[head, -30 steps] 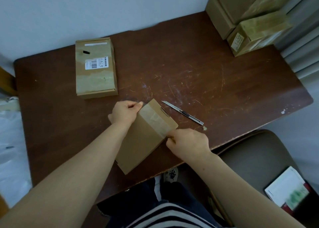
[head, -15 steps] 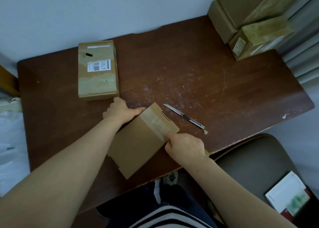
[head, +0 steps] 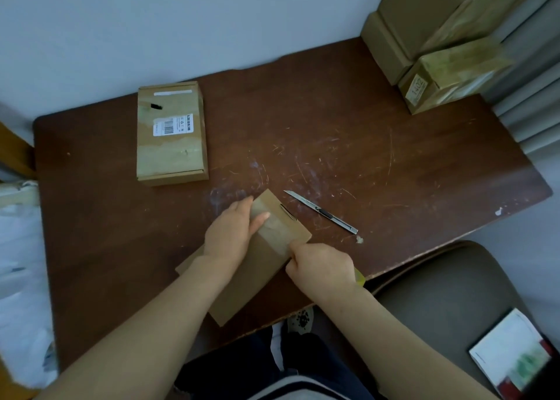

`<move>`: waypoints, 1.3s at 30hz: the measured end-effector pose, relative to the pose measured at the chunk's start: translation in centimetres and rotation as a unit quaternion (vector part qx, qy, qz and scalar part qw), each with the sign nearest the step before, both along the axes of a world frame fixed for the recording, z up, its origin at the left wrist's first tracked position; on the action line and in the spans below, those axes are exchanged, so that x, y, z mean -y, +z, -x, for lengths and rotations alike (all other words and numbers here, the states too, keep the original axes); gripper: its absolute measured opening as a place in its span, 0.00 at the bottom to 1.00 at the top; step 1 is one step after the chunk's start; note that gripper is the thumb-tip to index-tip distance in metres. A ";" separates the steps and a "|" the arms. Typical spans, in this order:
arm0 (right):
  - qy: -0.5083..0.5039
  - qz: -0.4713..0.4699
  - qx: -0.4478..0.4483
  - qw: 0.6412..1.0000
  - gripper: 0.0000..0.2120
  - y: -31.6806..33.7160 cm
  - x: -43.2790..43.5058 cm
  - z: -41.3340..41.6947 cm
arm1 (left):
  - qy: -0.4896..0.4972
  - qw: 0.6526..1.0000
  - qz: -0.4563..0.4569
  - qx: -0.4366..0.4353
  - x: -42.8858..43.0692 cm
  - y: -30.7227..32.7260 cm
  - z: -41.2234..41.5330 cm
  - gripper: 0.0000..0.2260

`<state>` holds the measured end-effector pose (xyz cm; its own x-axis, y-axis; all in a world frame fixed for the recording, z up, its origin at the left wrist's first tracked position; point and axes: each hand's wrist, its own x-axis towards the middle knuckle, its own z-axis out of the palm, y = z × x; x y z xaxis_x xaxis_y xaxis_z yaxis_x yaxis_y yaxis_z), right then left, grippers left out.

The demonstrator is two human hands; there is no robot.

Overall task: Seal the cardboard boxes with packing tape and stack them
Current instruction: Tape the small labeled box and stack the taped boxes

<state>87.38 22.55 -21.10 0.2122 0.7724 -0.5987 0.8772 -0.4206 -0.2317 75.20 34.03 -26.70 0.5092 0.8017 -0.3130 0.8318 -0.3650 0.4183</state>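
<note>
A small brown cardboard box [head: 251, 281] lies diagonally at the table's front edge, with a strip of clear packing tape [head: 277, 233] across its far end. My left hand [head: 233, 230] lies on top of the box, its straight fingers pressing on the tape. At the box's right edge, my right hand [head: 321, 266] is curled with the thumb against the tape's end. A yellowish bit of what looks like a tape roll [head: 360, 278] shows under that hand.
A utility knife [head: 321, 211] with its blade out lies just right of the box. A taped box with a label [head: 171, 133] sits at the back left. Stacked boxes [head: 439, 51] fill the back right corner. A chair [head: 439, 293] holding a booklet [head: 512, 360] stands at the right.
My left hand moved from the box's far left corner onto its top and now presses the tape. The box turned slightly. My right hand stayed at the box's right edge.
</note>
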 end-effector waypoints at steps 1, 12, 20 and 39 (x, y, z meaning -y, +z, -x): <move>0.000 0.002 0.000 1.000 0.04 0.1 0.0 0.0 | 0.000 1.000 -0.013 -0.014 0.1 0.0 -0.1 0.27; -0.023 0.021 -0.027 0.999 0.05 0.2 -0.1 -0.5 | -0.049 0.991 0.023 -0.122 5.4 1.4 1.2 0.54; -0.027 0.070 -0.083 0.994 0.17 2.0 -0.3 -2.1 | -0.034 0.987 -0.017 -0.158 6.4 1.9 3.1 0.53; -0.131 -0.200 -0.479 0.845 0.04 9.8 -7.4 0.6 | 0.027 0.968 0.207 0.137 1.7 8.2 5.6 0.51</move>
<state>86.79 29.97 -11.34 -0.0269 0.9552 -0.2947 0.0970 -0.2909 -0.9518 69.62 32.36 -18.50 0.5803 0.6632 -0.4726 0.6817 -0.0781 0.7274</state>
